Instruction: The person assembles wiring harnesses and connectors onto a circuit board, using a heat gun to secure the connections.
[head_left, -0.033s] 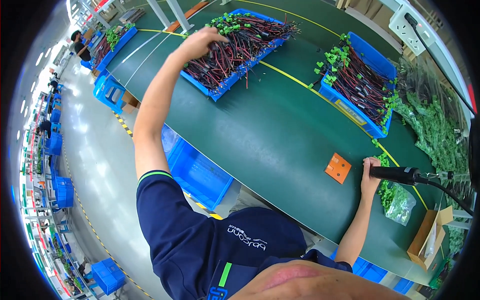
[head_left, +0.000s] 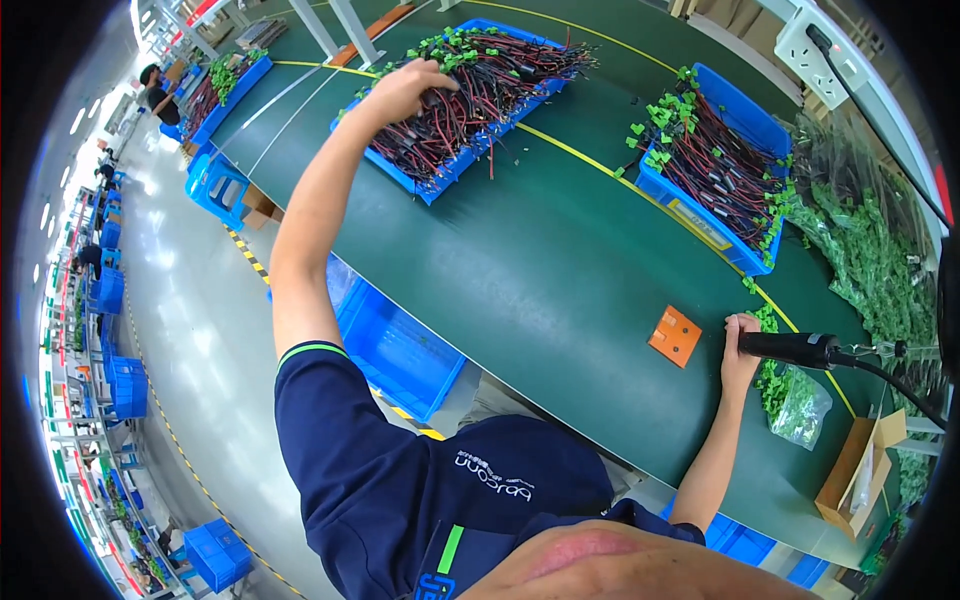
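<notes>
My left hand (head_left: 408, 90) reaches over the far blue bin (head_left: 462, 158), which is piled with red and black cables (head_left: 500, 75) with light green pieces among them. Its fingers arch apart over the cables, and no cable shows clearly lifted in them; some fingertips are hidden. On the right, my right hand (head_left: 740, 345) is wrapped around a black corded electric screwdriver (head_left: 790, 347), held roughly level above the bench; its tip is hidden by the hand. Just left of this hand, an orange block (head_left: 676, 336) with dark holes lies on the green bench (head_left: 520, 270).
A second blue bin (head_left: 700, 225) of similar cables stands far right, beside clear bags of green pieces (head_left: 865, 250). A small bag (head_left: 800, 408) and an open carton (head_left: 855, 480) lie nearer. Below the bench edge is a blue crate (head_left: 400, 350). A person (head_left: 160, 98) works far left.
My left hand has shifted slightly left and back over the cables. My right hand and the screwdriver have stayed in place.
</notes>
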